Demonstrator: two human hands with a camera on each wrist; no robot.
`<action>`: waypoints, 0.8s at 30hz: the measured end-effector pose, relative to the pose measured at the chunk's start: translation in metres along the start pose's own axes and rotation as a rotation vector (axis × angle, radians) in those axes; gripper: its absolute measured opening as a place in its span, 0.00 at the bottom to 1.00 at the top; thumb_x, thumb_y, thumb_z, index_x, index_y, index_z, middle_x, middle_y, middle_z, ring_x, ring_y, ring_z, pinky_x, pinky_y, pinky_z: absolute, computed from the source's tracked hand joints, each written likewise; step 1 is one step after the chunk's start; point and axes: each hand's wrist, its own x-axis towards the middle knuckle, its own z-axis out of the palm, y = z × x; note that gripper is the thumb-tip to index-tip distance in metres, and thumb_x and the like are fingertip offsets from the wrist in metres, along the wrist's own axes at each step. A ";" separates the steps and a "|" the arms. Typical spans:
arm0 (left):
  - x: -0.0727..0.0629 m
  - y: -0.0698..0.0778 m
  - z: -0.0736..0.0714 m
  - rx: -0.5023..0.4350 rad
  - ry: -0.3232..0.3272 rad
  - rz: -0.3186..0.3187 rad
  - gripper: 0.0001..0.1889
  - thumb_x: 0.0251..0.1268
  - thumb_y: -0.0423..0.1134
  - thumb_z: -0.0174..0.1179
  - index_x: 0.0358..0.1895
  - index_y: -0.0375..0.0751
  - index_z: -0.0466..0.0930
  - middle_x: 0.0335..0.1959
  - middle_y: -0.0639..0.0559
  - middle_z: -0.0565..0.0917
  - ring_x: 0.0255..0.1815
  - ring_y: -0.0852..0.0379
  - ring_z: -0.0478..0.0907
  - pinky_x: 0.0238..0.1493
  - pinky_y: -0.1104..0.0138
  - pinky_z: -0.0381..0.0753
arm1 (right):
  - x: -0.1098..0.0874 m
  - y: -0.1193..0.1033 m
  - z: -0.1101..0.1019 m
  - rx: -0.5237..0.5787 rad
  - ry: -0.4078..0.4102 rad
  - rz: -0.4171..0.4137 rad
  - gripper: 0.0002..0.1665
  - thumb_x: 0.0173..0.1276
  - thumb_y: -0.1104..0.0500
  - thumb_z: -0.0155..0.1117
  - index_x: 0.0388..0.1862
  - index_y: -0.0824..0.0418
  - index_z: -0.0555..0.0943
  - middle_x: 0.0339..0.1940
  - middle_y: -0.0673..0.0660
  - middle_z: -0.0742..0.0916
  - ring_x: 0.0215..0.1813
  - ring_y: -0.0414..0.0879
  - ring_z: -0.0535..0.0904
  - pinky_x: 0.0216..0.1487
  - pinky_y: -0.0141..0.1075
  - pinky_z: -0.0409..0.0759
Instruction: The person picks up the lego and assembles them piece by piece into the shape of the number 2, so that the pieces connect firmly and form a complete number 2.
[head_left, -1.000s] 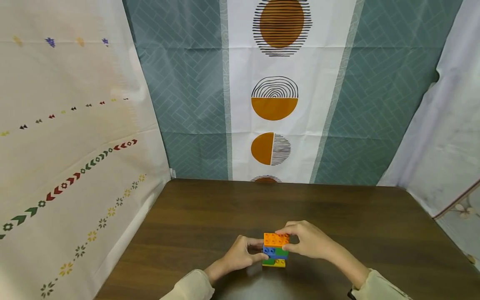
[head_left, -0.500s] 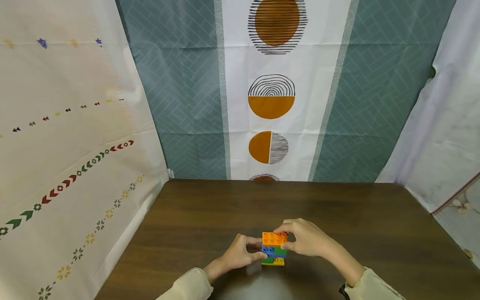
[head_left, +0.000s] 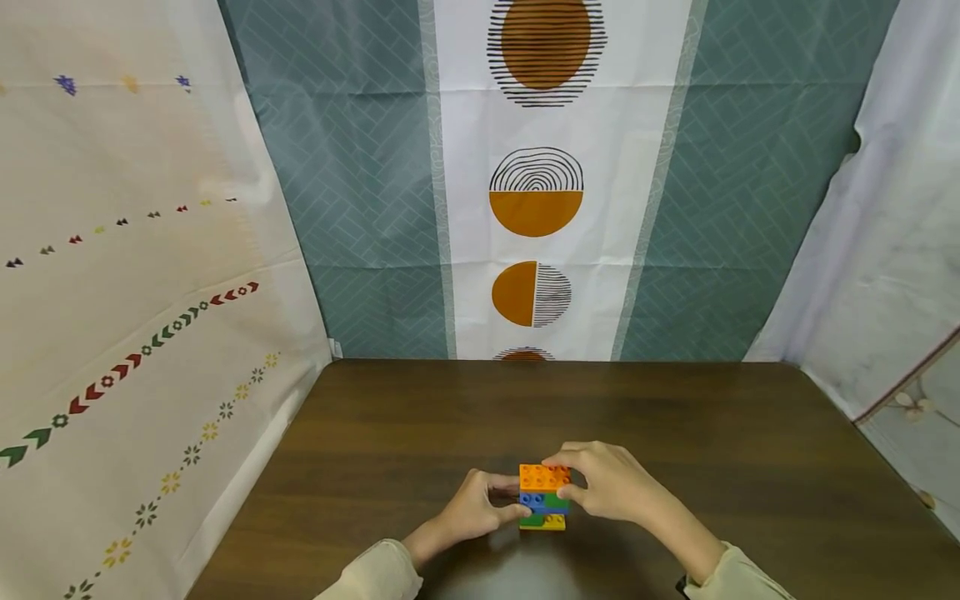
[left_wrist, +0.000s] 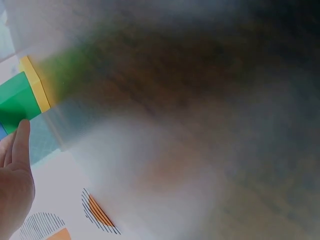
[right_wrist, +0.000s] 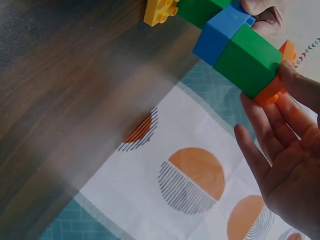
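An upright stack of chunky toy building bricks stands near the table's front, between both hands. At the top sits a thin orange brick (head_left: 540, 477) with round studs. Under it come a green brick (right_wrist: 250, 57) and a blue brick (right_wrist: 220, 32), then another green brick (left_wrist: 20, 100) and a yellow brick (right_wrist: 157, 11) at the bottom. My left hand (head_left: 471, 507) grips the stack from the left, thumb in front at blue-brick height and fingers partly hidden behind. From the right, my right hand (head_left: 611, 479) pinches the orange brick between thumb and fingers.
The dark wooden table (head_left: 420, 408) stretches out around the stack. Behind it hangs a teal and white cloth (head_left: 375, 208) with orange and striped circles. Pale patterned cloths hang at the left (head_left: 150, 317) and right (head_left: 885, 250). Much of the left wrist view is blurred.
The head view has swung slightly right, so everything sits a little farther left in it. Both hands keep their holds, and the stack looks unchanged.
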 end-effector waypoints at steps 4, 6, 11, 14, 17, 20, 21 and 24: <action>0.000 0.000 -0.002 0.000 0.004 0.004 0.17 0.59 0.35 0.68 0.51 0.32 0.84 0.45 0.40 0.88 0.44 0.54 0.87 0.43 0.76 0.82 | 0.000 0.000 0.001 -0.002 0.016 -0.009 0.21 0.60 0.54 0.72 0.53 0.55 0.84 0.41 0.46 0.87 0.34 0.37 0.77 0.33 0.28 0.77; 0.000 0.001 -0.003 0.003 0.008 0.007 0.17 0.59 0.36 0.68 0.51 0.32 0.84 0.45 0.41 0.88 0.44 0.54 0.87 0.43 0.76 0.82 | 0.000 0.000 0.002 -0.001 0.027 -0.013 0.21 0.61 0.55 0.71 0.53 0.55 0.84 0.41 0.46 0.86 0.34 0.38 0.77 0.34 0.28 0.77; 0.000 0.003 -0.006 0.009 0.006 0.013 0.18 0.59 0.37 0.68 0.52 0.32 0.83 0.45 0.41 0.88 0.44 0.55 0.87 0.43 0.76 0.82 | 0.002 -0.001 0.004 0.002 0.034 -0.015 0.21 0.62 0.55 0.71 0.54 0.56 0.83 0.42 0.47 0.86 0.34 0.35 0.75 0.33 0.27 0.76; 0.000 0.003 -0.007 0.010 0.003 0.009 0.18 0.59 0.35 0.69 0.51 0.32 0.84 0.44 0.40 0.88 0.43 0.55 0.87 0.42 0.75 0.82 | 0.002 -0.001 0.004 0.002 0.027 -0.028 0.21 0.62 0.55 0.70 0.55 0.57 0.83 0.43 0.48 0.86 0.34 0.34 0.75 0.35 0.27 0.77; -0.001 0.001 -0.005 0.021 0.010 0.007 0.17 0.58 0.35 0.69 0.50 0.31 0.84 0.44 0.40 0.88 0.42 0.55 0.87 0.42 0.74 0.83 | 0.001 -0.002 0.004 0.010 0.021 -0.035 0.22 0.63 0.55 0.70 0.56 0.58 0.82 0.44 0.49 0.87 0.36 0.35 0.78 0.38 0.29 0.80; -0.002 0.000 -0.002 0.024 0.003 0.004 0.18 0.60 0.37 0.68 0.52 0.32 0.83 0.45 0.40 0.88 0.43 0.57 0.87 0.44 0.74 0.83 | -0.003 -0.002 0.005 0.010 0.022 -0.027 0.22 0.63 0.56 0.69 0.56 0.58 0.82 0.46 0.50 0.87 0.40 0.40 0.81 0.42 0.36 0.84; -0.002 0.000 -0.001 0.029 0.000 0.008 0.19 0.60 0.38 0.68 0.52 0.31 0.83 0.46 0.40 0.88 0.44 0.57 0.87 0.45 0.74 0.83 | -0.004 -0.003 0.006 0.011 0.025 -0.022 0.22 0.63 0.57 0.69 0.56 0.59 0.82 0.46 0.50 0.87 0.42 0.42 0.82 0.44 0.38 0.84; -0.003 -0.001 0.001 0.033 -0.014 0.025 0.20 0.62 0.41 0.67 0.52 0.31 0.83 0.47 0.40 0.87 0.45 0.59 0.86 0.47 0.74 0.82 | -0.007 -0.003 0.008 0.027 0.031 -0.011 0.22 0.63 0.57 0.69 0.57 0.59 0.81 0.48 0.52 0.86 0.46 0.46 0.83 0.48 0.43 0.84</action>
